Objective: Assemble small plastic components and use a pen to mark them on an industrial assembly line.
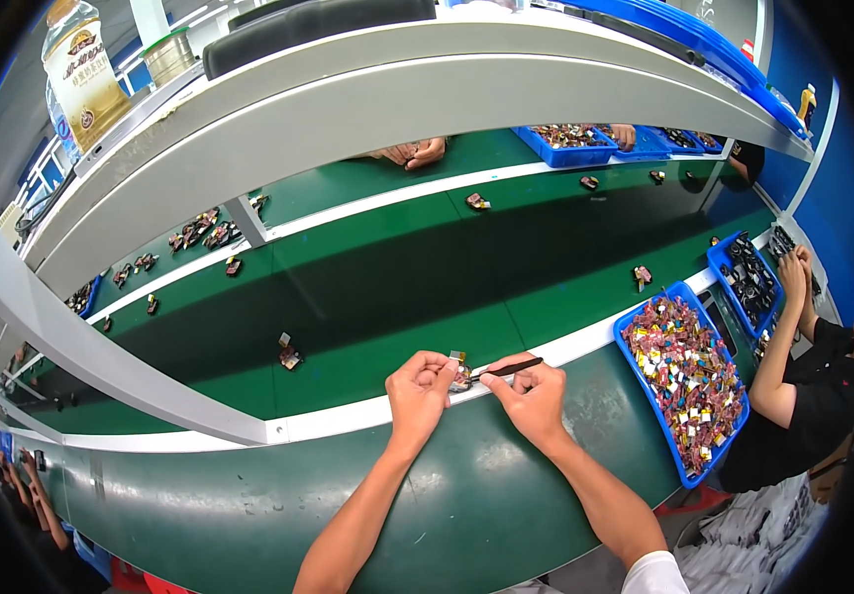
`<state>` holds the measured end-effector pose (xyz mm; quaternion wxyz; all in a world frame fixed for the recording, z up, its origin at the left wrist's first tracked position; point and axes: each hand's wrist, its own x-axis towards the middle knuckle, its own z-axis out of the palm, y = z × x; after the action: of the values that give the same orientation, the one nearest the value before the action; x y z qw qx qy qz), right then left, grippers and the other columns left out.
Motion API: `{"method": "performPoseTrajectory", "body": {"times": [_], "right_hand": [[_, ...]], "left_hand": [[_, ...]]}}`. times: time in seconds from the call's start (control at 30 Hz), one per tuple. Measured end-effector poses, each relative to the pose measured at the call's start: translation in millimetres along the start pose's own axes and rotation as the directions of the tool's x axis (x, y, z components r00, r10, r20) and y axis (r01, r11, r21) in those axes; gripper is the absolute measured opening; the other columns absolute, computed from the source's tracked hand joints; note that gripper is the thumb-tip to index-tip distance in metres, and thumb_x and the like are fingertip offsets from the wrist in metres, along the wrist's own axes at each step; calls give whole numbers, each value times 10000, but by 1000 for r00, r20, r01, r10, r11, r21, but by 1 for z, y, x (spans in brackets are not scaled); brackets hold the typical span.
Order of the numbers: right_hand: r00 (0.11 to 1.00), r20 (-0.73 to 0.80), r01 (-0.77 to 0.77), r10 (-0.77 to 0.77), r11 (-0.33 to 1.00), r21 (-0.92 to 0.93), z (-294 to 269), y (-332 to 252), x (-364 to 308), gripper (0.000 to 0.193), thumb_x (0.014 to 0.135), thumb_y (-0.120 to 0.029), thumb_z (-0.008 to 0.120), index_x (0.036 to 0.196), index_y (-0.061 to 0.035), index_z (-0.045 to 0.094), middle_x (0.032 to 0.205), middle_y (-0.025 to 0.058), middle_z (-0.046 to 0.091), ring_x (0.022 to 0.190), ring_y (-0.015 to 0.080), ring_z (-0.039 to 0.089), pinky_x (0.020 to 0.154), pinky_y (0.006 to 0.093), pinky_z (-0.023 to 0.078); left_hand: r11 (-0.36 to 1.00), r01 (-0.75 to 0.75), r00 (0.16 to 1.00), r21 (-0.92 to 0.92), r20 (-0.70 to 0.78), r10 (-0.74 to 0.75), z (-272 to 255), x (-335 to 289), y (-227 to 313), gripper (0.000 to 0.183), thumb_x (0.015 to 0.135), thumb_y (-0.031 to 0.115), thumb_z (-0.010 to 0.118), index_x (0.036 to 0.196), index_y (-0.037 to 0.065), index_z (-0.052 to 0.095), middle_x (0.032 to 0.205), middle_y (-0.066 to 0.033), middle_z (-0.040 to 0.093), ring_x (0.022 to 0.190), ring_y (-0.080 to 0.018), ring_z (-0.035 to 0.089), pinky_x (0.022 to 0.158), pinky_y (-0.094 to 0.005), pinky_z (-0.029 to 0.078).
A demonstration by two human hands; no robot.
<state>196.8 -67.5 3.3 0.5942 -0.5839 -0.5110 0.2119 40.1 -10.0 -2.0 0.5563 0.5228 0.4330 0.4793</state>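
Note:
Over the white rail at the near edge of the green belt, my left hand (421, 394) pinches a small electronic assembly (460, 374) with reddish, yellow and white parts. My right hand (532, 398) is closed round a slim dark pair of tweezers (514, 367). The tweezers' tip points left at the assembly; whether it touches is too small to tell. Fingers of my left hand partly cover the assembly.
Right of my arm, a blue tray (635, 374) holds many similar small parts. Beyond it, a second blue tray (750, 327) holds black pieces beside a co-worker (793, 381). Loose assemblies (289, 352) dot the green belt (387, 267). A grey shelf frame (427, 74) arches overhead.

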Motion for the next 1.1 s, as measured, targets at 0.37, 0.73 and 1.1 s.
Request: {"method": "performPoseTrajectory", "body": {"times": [0.37,0.73,1.1], "right_hand": [[988,51,-153,145,957,247,-1,7,2,109,813,59,780,884,29,703,744,8,685,533,-28,420,445,190,279],[950,145,-311,276,872,377,-4,4,6,129,816,101,751,914,56,681,853,115,732,762,113,692,669,220,548],[858,284,-513,429,752,413,-18,-12,13,103,842,66,737,931,61,686,873,130,736,769,135,704,694,219,552]], "left_hand": [[996,-88,995,-19,52,89,1,-1,-3,85,929,21,674,951,-61,670,767,-92,722,520,-51,539,467,-201,410],[960,-256,967,115,32,254,2,1,-9,82,891,-18,708,956,-67,698,738,-65,690,530,-36,550,472,-185,415],[988,17,979,-153,205,15,-15,5,-1,206,939,54,685,1102,-72,686,853,-136,716,570,-143,659,447,-218,462]]}}
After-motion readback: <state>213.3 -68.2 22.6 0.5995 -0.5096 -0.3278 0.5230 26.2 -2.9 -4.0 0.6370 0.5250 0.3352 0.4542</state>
